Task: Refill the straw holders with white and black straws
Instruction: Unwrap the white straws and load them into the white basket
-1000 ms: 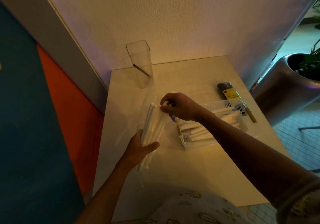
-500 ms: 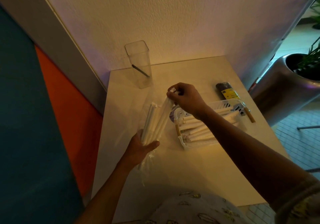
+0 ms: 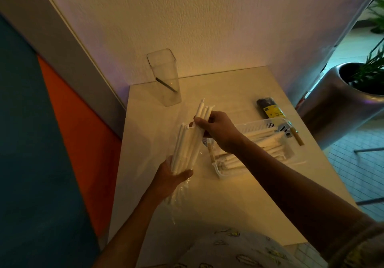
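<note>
- Right hand (image 3: pixel 216 127): fingers curled round a few white straws (image 3: pixel 202 112), pinching them near their upper ends. The tips stick out above the knuckles, pointing up and away toward the wall.
- Those pinched straws stand higher than the others in the bundle (image 3: pixel 186 147); their lower parts run down into it.
- Left hand (image 3: pixel 171 177): palm up under the lower part of the bundle, thumb wrapped over the front, fingers hidden behind. It grips the bundle, tilted, top leaning to the right.
- Clear plastic wrap (image 3: pixel 176 199) hangs crumpled below the left hand, with some straw ends showing inside it.
- Both hands are held above the white table (image 3: pixel 239 201), near its left half.
- White slatted basket (image 3: pixel 270 123) sits on the table just right of the hands, under the right forearm. It holds more white straws lying flat; a brownish straw or wrapper end pokes out at each end.
- Clear square holder (image 3: pixel 164 76) stands upright at the table's back left corner, close to the wall. One black straw (image 3: pixel 166 85) leans slanted inside it.
- Dark packet with a yellow label (image 3: pixel 269 109) lies flat behind the basket, toward the table's right edge. Contents: cannot tell.
- Silver planter (image 3: pixel 336 105) with green leaves stands on the tiled floor to the right of the table.
</note>
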